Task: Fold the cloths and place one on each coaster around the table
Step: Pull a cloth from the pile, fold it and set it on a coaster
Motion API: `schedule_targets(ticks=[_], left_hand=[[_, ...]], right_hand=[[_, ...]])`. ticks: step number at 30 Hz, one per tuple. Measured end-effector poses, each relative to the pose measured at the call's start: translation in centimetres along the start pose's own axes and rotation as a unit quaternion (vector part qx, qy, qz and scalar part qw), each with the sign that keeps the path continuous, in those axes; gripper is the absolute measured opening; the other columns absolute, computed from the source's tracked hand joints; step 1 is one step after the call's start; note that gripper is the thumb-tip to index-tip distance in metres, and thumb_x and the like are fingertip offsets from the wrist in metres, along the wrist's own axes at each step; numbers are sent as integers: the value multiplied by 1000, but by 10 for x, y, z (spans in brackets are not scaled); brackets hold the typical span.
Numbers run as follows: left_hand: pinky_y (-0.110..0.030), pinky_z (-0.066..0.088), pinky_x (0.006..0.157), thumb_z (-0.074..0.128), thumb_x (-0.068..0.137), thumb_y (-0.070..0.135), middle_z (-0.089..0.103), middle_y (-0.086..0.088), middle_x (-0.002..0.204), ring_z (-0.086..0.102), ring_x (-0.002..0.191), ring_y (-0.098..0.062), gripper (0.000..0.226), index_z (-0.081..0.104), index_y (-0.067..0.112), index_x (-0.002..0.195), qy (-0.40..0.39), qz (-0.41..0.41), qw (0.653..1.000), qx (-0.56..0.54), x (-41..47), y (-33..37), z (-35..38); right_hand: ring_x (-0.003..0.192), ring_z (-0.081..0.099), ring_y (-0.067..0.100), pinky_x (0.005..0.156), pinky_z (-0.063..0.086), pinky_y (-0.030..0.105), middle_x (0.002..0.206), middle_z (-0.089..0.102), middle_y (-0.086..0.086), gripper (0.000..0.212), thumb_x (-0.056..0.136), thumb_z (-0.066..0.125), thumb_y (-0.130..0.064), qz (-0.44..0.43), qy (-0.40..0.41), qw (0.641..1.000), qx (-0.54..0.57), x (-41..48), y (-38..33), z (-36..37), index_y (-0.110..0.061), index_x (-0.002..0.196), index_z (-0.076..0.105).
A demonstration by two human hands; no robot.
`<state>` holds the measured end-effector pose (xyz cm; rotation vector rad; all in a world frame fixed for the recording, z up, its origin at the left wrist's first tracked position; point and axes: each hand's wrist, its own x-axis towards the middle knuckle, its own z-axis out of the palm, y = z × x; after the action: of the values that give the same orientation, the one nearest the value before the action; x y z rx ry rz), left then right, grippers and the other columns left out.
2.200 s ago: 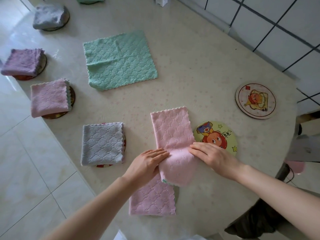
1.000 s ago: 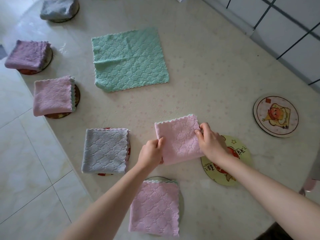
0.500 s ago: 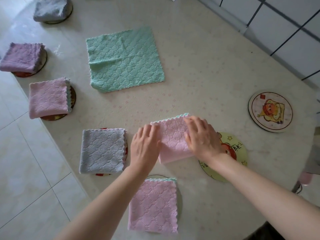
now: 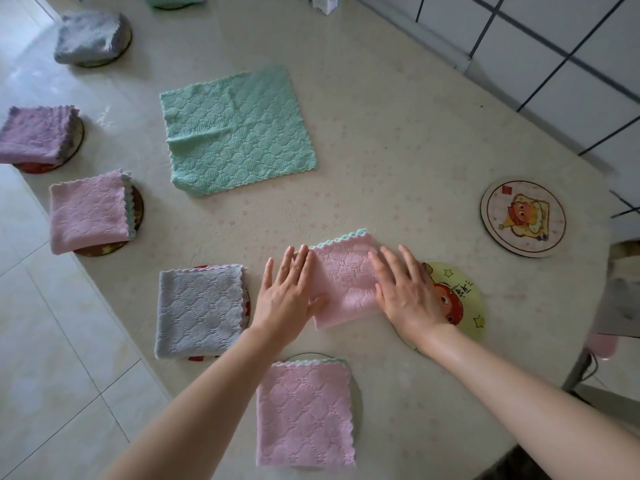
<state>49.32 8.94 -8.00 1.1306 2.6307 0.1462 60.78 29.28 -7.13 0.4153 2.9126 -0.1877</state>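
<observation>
- At 6 o'clock, the near pink cloth (image 4: 304, 414) lies folded on its coaster (image 4: 359, 403).
- Left hand (image 4: 287, 296) and right hand (image 4: 405, 292) press flat, fingers straight, on the middle pink cloth (image 4: 346, 282); the yellow coaster (image 4: 465, 299) is just beside it at 3 o'clock.
- The green cloth (image 4: 235, 133) lies spread at 11 o'clock.

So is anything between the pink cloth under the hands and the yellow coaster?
Nothing but the right hand, lying flat across the folded pink cloth and the round yellow cartoon coaster beside it.

A pale beige table (image 4: 398, 150) with a faint pink flower print is seen from above. Glossy light floor tiles (image 4: 52, 341) are shown at left, white wall tiles (image 4: 554, 64) with dark grout at upper right.
</observation>
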Motion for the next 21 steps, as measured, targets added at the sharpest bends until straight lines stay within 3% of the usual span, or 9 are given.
schedule_targets(ticks=[3,6,9,14,17,21], left_hand=[[-45,24,115,50,96,23,42,-8,147,34,138,-30,49,41,8,141,44,12,999,-5,10,-5,-10],[-41,48,90,62,89,17,69,-6,112,58,107,-32,22,67,10,109,110,-3,993,-52,24,-8,-22],[-36,45,80,60,89,23,67,-4,100,51,100,-26,14,63,11,97,70,-63,991,-93,35,-6,-31],[-31,38,84,58,85,14,61,-9,108,45,105,-26,21,58,10,106,9,-133,978,-160,46,-2,-35],[-30,38,81,58,83,11,60,-10,107,51,103,-28,24,63,10,106,17,-142,970,-195,45,1,-37],[-24,38,65,63,79,7,61,0,90,55,82,-20,20,67,16,97,43,-185,931,-312,43,14,-49]], right_hand=[[117,48,39,92,48,48,128,54,14,47,85,51,-23,36,19,999,20,-7,3,-4,-6,128,51],[94,54,33,71,49,40,105,58,9,29,81,61,-21,86,41,994,50,-14,-5,-12,-11,109,59],[95,52,29,69,43,34,105,56,7,27,92,48,-31,151,5,975,165,-20,-16,-18,-12,110,54],[95,50,28,79,47,42,107,52,10,23,92,49,-31,210,-37,944,253,-18,-21,-18,-8,98,52],[97,49,28,84,44,40,105,51,9,22,92,50,-27,229,-46,925,301,-18,-22,-23,-7,101,52],[72,49,20,60,40,25,79,51,-2,21,93,50,-25,264,-19,879,396,-30,-14,-33,-8,107,48]])
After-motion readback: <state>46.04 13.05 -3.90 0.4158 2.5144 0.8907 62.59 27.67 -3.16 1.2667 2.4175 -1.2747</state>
